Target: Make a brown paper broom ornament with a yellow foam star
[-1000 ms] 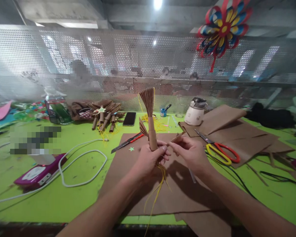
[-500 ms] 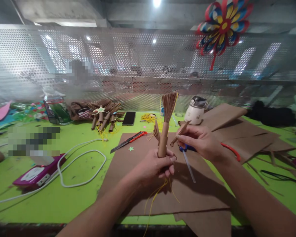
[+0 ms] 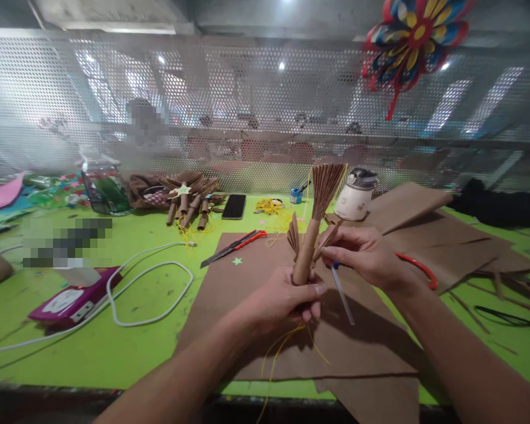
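Observation:
My left hand (image 3: 287, 300) is closed round the lower part of a brown paper roll (image 3: 306, 253), held upright and leaning slightly right. A pleated paper fan (image 3: 327, 185) spreads from the top of the roll. On its left side sticks out a small pleated paper piece (image 3: 293, 237). Between thumb and fingers, my right hand (image 3: 371, 256) pinches another small pleated piece (image 3: 331, 234) at the roll's right side; whether it is stuck there I cannot tell. Yellow strings (image 3: 274, 353) hang below my left hand. Behind my right fingertips lies a clear stick (image 3: 343, 294) with a blue end.
Brown paper (image 3: 229, 341) covers the green table's middle. On it lie a red-ended cutting tool (image 3: 234, 248) and a green star (image 3: 237, 261). Further back are finished-looking paper rolls (image 3: 189, 212), a phone (image 3: 234, 207) and a white bottle (image 3: 355, 197). A white cable (image 3: 150, 323) loops at left.
My right hand has brought the small pleated piece left against the roll, where before there was a gap. The roll now leans further right; the whole view has shifted slightly.

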### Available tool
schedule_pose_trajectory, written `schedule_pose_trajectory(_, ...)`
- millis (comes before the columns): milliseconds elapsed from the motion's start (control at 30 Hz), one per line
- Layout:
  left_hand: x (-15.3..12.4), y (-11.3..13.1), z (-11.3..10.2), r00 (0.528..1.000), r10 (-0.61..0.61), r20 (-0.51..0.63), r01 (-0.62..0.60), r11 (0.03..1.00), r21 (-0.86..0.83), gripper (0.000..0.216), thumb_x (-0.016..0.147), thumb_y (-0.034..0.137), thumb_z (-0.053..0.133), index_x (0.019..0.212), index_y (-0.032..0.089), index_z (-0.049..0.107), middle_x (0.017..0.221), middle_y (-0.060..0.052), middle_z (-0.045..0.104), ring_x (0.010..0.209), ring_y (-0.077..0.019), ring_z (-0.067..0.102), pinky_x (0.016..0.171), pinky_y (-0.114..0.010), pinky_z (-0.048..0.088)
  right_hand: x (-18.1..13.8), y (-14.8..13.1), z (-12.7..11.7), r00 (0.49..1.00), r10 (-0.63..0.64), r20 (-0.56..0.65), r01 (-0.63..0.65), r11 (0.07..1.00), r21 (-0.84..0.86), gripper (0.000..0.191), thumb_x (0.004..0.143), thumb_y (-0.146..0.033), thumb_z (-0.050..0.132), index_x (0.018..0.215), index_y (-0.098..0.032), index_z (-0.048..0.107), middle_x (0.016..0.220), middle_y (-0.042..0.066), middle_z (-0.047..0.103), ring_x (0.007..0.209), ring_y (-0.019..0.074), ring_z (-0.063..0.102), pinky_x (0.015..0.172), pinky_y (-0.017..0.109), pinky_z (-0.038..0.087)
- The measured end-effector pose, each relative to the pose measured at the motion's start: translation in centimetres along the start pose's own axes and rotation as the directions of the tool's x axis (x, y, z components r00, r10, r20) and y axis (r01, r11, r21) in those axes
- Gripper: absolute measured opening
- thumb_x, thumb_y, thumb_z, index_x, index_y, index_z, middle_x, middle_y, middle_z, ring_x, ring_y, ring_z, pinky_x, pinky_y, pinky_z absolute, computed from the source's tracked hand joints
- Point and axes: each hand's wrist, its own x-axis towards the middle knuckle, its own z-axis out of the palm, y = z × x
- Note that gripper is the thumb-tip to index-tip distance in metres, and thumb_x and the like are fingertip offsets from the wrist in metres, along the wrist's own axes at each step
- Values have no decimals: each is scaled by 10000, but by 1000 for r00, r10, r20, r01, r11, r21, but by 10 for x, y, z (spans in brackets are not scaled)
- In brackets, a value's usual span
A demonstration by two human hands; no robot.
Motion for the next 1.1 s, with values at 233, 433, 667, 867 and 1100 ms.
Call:
schedule_pose_trajectory(233, 1, 0, -1, 999, 5, 35, -4, 1000, -4, 246, 742, 327, 685, 790, 129, 549, 543, 10, 574, 408, -44, 437, 406, -163, 289, -2, 4, 4, 998, 2, -58, 1, 998, 55, 108, 765, -281, 705, 799, -179, 694, 691, 12, 636, 575, 108, 556, 544, 251, 479)
schedule_pose_trajectory(433, -2, 3, -2, 994, -9, 106, 14, 999, -52, 227, 763, 315, 668, 827, 134, 545, 547, 13, 571, 381, -32, 411, 381, -154, 263, -4, 10, 10, 991, -9, -130, 22, 994, 103, 82, 755, -259, 720, 793, -187, 713, 645, 7, 653, 560, 118, 581, 543, 258, 485)
schedule_pose_trajectory(667, -2, 2, -3, 990, 17, 140, -6, 997, -76, 159, 800, 274, 622, 816, 133, 549, 532, 16, 565, 367, -22, 391, 364, -142, 243, -5, 13, 11, 988, -25, -154, 45, 991, 127, 73, 764, -220, 712, 831, -196, 730, 661, 7, 664, 579, 113, 580, 545, 243, 478)
schedule_pose_trajectory(867, -1, 1, -4, 990, 13, 140, -3, 997, -74, 152, 801, 263, 622, 819, 140, 534, 536, 16, 571, 375, -23, 405, 368, -128, 260, -5, 14, 13, 982, -43, -185, 61, 994, 93, 63, 756, -207, 719, 818, -200, 732, 663, 4, 674, 577, 111, 599, 549, 229, 492)
schedule_pose_trajectory(1100, -3, 2, -5, 991, 13, 133, -8, 999, -37, 228, 782, 317, 654, 853, 160, 504, 540, 15, 569, 397, -36, 429, 373, -122, 279, -5, 15, 14, 979, -57, -198, 77, 993, 94, 55, 763, -196, 713, 816, -206, 726, 681, -3, 680, 593, 107, 611, 560, 216, 499)
